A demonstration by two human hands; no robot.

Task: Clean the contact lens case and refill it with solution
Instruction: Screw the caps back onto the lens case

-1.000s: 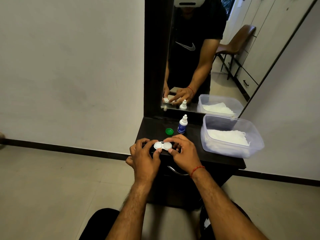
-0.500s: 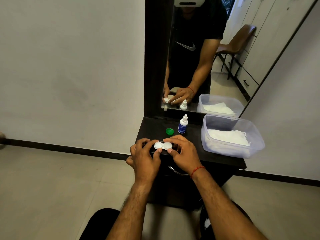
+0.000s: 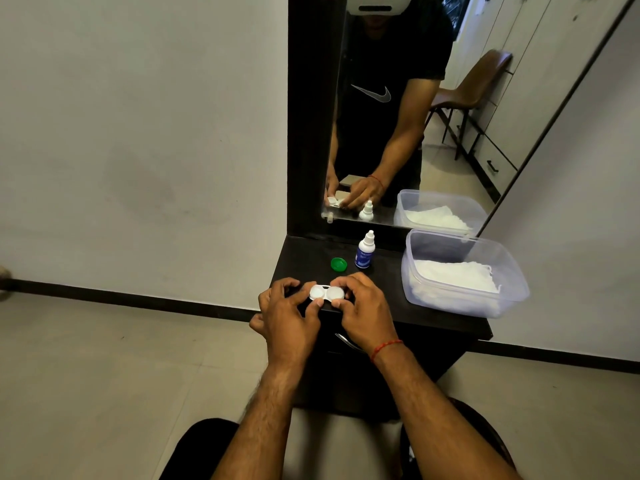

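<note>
A white two-well contact lens case lies near the front edge of a dark dresser top. My left hand pinches its left well between thumb and fingers. My right hand pinches the right well the same way. A green cap lies on the dresser top just behind the case. To the right of the cap stands a small solution bottle with a blue label and a white nozzle.
A clear plastic tub holding white tissues sits on the right of the dresser top. A tall mirror rises at the back and reflects a person, a chair and cupboards. A drawer handle shows under my right hand.
</note>
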